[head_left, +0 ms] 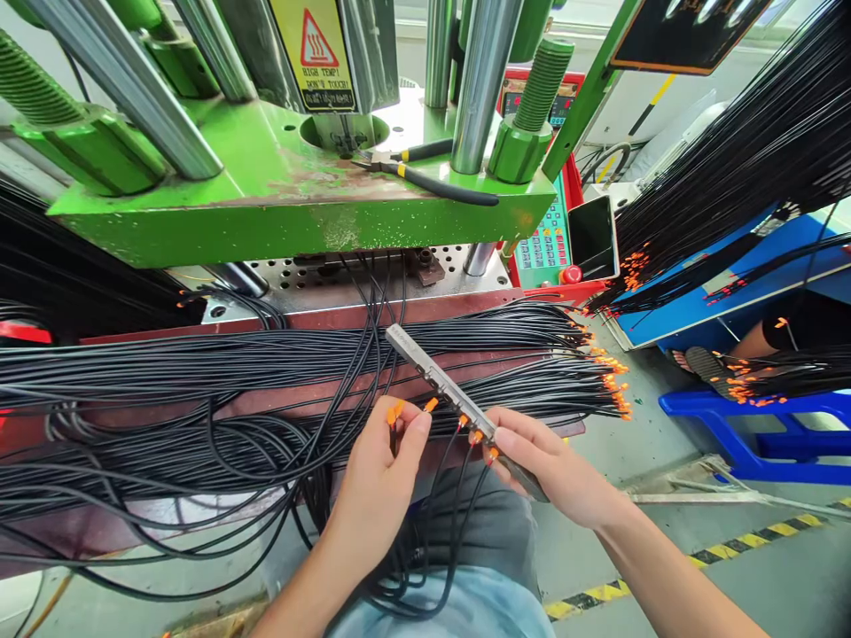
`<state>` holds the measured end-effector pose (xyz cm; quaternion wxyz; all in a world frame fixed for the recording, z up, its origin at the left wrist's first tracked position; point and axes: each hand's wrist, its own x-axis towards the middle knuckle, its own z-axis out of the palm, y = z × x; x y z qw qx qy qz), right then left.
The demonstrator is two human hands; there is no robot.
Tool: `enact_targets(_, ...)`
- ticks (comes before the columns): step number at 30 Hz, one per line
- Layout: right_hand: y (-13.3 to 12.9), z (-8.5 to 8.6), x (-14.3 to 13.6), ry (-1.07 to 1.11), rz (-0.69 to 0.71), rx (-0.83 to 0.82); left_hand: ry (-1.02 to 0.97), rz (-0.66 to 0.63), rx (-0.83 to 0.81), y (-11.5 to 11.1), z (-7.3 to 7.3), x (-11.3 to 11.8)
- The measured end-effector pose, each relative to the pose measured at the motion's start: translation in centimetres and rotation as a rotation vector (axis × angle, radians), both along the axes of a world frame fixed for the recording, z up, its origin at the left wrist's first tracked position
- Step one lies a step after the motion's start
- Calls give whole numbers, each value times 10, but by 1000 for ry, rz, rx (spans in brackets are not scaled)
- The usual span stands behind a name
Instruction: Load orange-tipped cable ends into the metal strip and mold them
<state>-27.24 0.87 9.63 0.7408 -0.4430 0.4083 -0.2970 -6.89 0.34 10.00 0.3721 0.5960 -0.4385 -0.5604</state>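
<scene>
A long grey metal bar (442,381) with slots slants down to the right in front of the machine. My right hand (538,452) is closed round its lower end. Three orange-tipped black cables (458,505) sit in the slots near that hand and hang toward my lap. My left hand (386,470) pinches orange-tipped cable ends (394,412) beside the bar, one orange tip (432,405) sticking out by the thumb toward it. Behind the bar, bundles of black cables (266,354) with orange ends lie across a dark red table (458,306).
A green press (266,221) with steel columns and black-handled pliers (439,182) on it stands ahead. At right are a control panel (549,239), hanging black cables (731,151), a blue stool (745,434) and another person's foot (708,368).
</scene>
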Motion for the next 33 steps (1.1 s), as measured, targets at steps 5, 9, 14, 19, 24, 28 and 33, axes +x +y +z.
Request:
enact_targets(5, 1, 0, 2, 27, 28, -58, -110, -90, -56, -2, 2, -1)
enact_targets(9, 2, 0, 4, 36, 12, -54, -189, -115, -86, -3, 3, -3)
enact_targets(14, 4, -1, 5, 51, 0, -59, -177, -144, -63, -3, 4, -4)
enact_targets(19, 6, -1, 5, 81, 21, -80, -225, -159, -90, -4, 5, -1)
enact_targets(24, 1, -6, 7, 112, 52, -60, -153, -149, -48, -7, -5, 2)
enact_targets(28, -8, -19, 8, 10, 16, 68, 46, -115, -8, -6, -20, 3)
enact_targets(33, -11, -40, 4, -11, 4, 28, 91, -14, -89, -1, -36, 6)
